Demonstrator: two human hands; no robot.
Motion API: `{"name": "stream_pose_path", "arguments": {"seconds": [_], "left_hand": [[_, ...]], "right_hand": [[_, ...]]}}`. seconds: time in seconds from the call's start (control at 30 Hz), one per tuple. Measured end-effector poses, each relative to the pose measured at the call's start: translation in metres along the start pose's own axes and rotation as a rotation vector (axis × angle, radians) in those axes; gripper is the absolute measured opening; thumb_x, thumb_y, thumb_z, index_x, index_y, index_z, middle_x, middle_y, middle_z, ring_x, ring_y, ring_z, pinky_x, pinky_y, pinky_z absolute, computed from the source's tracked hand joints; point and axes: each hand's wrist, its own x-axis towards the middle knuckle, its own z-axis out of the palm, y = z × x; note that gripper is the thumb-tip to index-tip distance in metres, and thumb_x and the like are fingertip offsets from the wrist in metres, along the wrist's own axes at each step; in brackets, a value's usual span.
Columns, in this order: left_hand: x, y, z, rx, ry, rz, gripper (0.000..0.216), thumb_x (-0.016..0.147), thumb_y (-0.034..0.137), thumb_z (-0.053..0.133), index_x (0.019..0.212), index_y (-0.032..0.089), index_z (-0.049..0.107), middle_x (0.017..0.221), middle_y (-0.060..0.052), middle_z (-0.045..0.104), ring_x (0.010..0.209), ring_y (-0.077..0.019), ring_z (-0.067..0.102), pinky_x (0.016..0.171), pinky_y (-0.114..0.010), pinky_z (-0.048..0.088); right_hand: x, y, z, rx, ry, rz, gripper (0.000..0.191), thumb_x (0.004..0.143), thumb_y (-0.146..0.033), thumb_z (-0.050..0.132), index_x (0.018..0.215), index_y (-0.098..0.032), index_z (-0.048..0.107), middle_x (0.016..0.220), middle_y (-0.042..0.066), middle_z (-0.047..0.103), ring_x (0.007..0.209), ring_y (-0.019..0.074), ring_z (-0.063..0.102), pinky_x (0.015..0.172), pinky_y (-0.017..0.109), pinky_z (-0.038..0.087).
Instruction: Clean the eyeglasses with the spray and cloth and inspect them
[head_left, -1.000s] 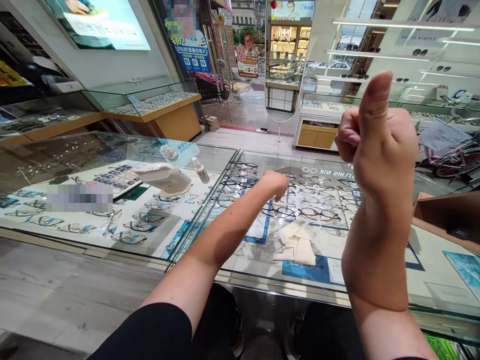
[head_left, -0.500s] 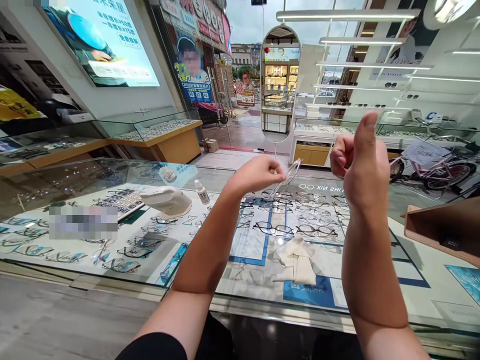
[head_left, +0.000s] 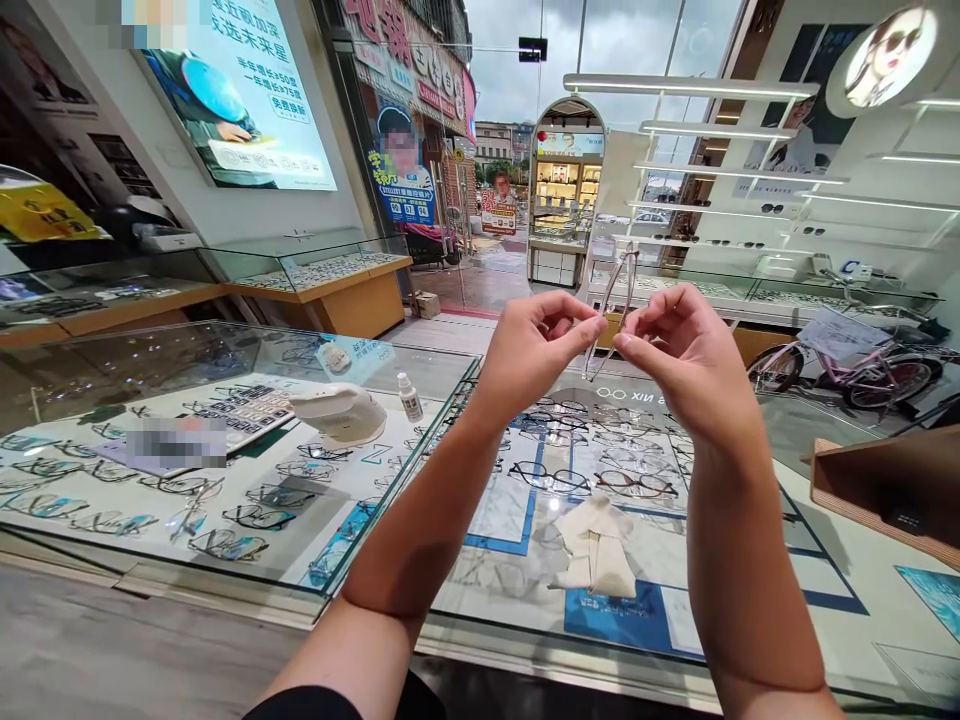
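A thin-rimmed pair of eyeglasses (head_left: 628, 274) is held up above the glass counter, seen nearly edge-on. My left hand (head_left: 536, 345) pinches it from the left between thumb and fingers. From the other side my right hand (head_left: 690, 365) has its thumb and fingertips closed on it too, the two hands almost meeting. Below them, on the glass top, lies a crumpled cream cloth (head_left: 592, 545). Several dark-framed glasses (head_left: 551, 478) are laid out in the display under my forearms.
Left of my arm stand a small white spray bottle (head_left: 409, 398) and a white curved device (head_left: 341, 412) on the counter (head_left: 375, 605). A wooden box-like stand (head_left: 877, 495) is at the right edge. Beyond are an oval mirror (head_left: 566, 190) and a pink bicycle (head_left: 855, 365).
My right hand has come down and left from its raised, thumb-up pose to grip the eyeglasses. The left hand has moved slightly right with them, and the glasses are now higher and more upright.
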Motion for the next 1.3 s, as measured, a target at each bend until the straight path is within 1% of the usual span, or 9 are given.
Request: {"name": "stream_pose_path", "arguments": {"seconds": [0.2,0.33,0.5,0.67,0.8,1.03,1.13,1.23,1.3], "left_hand": [[-0.001,0.000,0.001,0.028,-0.003,0.026,0.029,0.088,0.052,0.083,0.082,0.023,0.078,0.059,0.004,0.042,0.057,-0.0111,0.038,0.054,-0.029,0.031],[0.001,-0.005,0.001,0.071,0.037,0.047,0.021,0.092,0.043,0.079,0.085,0.023,0.077,0.060,0.003,0.048,0.059,-0.0121,0.043,0.055,-0.029,0.035],[0.005,-0.013,-0.002,0.214,0.148,0.159,0.011,0.094,0.031,0.075,0.088,0.022,0.074,0.091,-0.003,0.072,0.086,-0.0164,0.062,0.078,-0.031,0.051],[0.008,-0.016,-0.007,0.226,0.116,0.146,0.010,0.096,0.030,0.071,0.090,0.023,0.072,0.106,-0.005,0.079,0.105,-0.0205,0.068,0.094,-0.036,0.053],[0.010,-0.018,-0.009,0.217,0.106,0.095,0.014,0.095,0.036,0.072,0.089,0.023,0.074,0.101,-0.005,0.080,0.100,-0.0208,0.070,0.095,-0.038,0.053],[0.013,-0.027,-0.003,0.160,0.113,-0.016,0.018,0.091,0.037,0.077,0.082,0.022,0.074,0.089,-0.005,0.078,0.087,-0.0186,0.066,0.086,-0.037,0.052],[0.014,-0.030,0.001,0.135,0.129,-0.046,0.018,0.090,0.036,0.077,0.080,0.021,0.073,0.087,-0.004,0.077,0.085,-0.0180,0.065,0.084,-0.036,0.052],[0.012,-0.028,0.004,0.122,0.133,-0.057,0.018,0.090,0.035,0.076,0.080,0.020,0.072,0.087,-0.004,0.077,0.084,-0.0172,0.066,0.084,-0.035,0.052],[0.010,-0.026,0.006,0.113,0.128,-0.050,0.017,0.091,0.034,0.075,0.081,0.020,0.073,0.088,-0.004,0.077,0.087,-0.0173,0.068,0.086,-0.035,0.053]], "right_hand": [[0.001,0.003,0.001,-0.006,0.015,-0.019,0.038,0.084,-0.038,0.084,0.093,-0.027,0.048,0.091,0.000,0.062,0.078,0.0150,0.056,0.070,0.033,0.047],[0.002,0.005,0.000,-0.041,0.051,-0.034,0.031,0.085,-0.028,0.078,0.092,-0.027,0.048,0.090,-0.001,0.061,0.076,0.0139,0.055,0.070,0.032,0.046],[0.004,0.007,-0.006,-0.208,0.156,-0.069,0.025,0.085,-0.021,0.072,0.093,-0.026,0.048,0.089,-0.001,0.059,0.072,0.0130,0.052,0.066,0.032,0.042],[0.003,0.007,-0.015,-0.438,0.263,-0.098,0.021,0.087,-0.018,0.068,0.094,-0.026,0.049,0.092,0.000,0.060,0.069,0.0134,0.051,0.065,0.034,0.039],[0.002,0.006,-0.018,-0.573,0.346,-0.146,0.017,0.090,-0.019,0.065,0.093,-0.026,0.050,0.091,0.001,0.060,0.068,0.0148,0.049,0.065,0.035,0.039],[0.000,0.005,-0.015,-0.662,0.495,-0.261,0.005,0.092,-0.023,0.064,0.093,-0.026,0.060,0.098,0.007,0.063,0.078,0.0216,0.055,0.076,0.041,0.049],[-0.004,-0.001,-0.009,-0.615,0.437,-0.244,0.005,0.095,-0.025,0.063,0.095,-0.024,0.067,0.097,0.008,0.068,0.078,0.0214,0.059,0.075,0.040,0.052],[-0.006,-0.002,0.002,-0.575,0.210,-0.110,0.017,0.098,-0.033,0.063,0.100,-0.023,0.076,0.098,0.008,0.077,0.077,0.0204,0.065,0.076,0.041,0.053],[-0.005,0.002,0.009,-0.555,0.051,-0.012,0.026,0.099,-0.040,0.063,0.109,-0.022,0.079,0.109,0.010,0.081,0.084,0.0226,0.070,0.081,0.043,0.054]]}}
